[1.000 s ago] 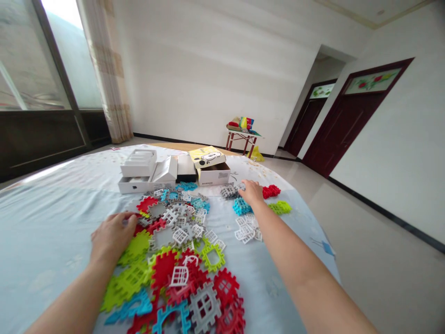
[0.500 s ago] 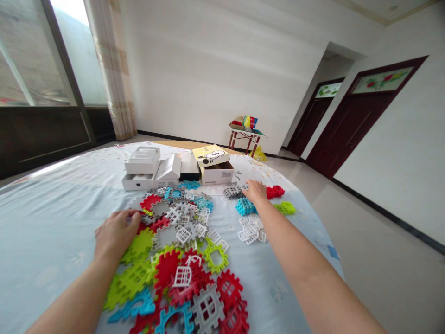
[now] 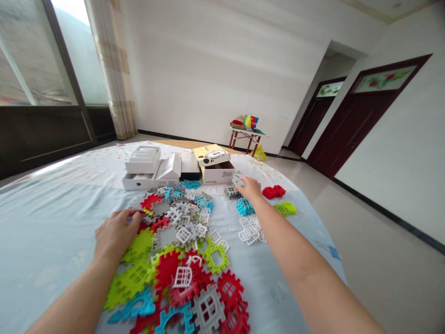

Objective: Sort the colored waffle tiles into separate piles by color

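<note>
The bare left forearm (image 3: 71, 294) at lower left and the bare right forearm (image 3: 295, 257) at lower right — both smooth in outline and broader toward the frame's bottom edge — narrow toward an ungloved left hand (image 3: 116, 234) and an equally bare right hand (image 3: 251, 188).

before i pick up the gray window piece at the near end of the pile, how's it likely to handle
The gray window piece looks stiff, since its panel appears flat. It is probably light for its size, being thin with window openings. Its notched edge may snag on the red window piece beside it.
</note>
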A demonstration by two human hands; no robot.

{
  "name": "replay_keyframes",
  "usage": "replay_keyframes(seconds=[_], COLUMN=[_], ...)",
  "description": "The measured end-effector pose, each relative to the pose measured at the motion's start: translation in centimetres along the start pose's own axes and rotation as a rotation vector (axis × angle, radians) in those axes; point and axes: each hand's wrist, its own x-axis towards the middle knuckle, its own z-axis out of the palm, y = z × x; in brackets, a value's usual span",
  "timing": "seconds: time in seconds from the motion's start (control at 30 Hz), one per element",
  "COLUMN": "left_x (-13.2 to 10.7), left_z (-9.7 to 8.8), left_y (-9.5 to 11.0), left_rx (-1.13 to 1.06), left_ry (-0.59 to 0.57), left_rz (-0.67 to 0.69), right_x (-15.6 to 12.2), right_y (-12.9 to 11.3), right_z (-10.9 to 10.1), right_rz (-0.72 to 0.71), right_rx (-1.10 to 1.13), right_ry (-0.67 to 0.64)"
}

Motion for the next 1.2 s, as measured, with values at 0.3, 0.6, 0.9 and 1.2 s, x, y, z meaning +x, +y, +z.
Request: replay_keyframes(seconds=[0.3,0.6,0.9,1.2], left_x=[0.2,0.2,0.1,0.2], left_z=[0.2,0.3,0.2,0.3], left_y=[-0.2,-0.2,-0.2,-0.3], left_rx=[-0.006,-0.012,-0.011,-0.010], left_ry=[0.007,0.005,0.007,0.015], left_rz=[-0.004,0.005,-0.004,0.007], right_x=[-0.1,0.2,1.6,1.2], right_y=[-2.5,-1.6,2.0,2.7], right_z=[1.7,1.7,0.8,1.3], right_rz=[-0.054,-0.046,0.014,-0.022], right_rx=[-0.050,-0.054,-0.042,-0.113], right_ry=[-0.095,-0.151,-0.180,-0.266])
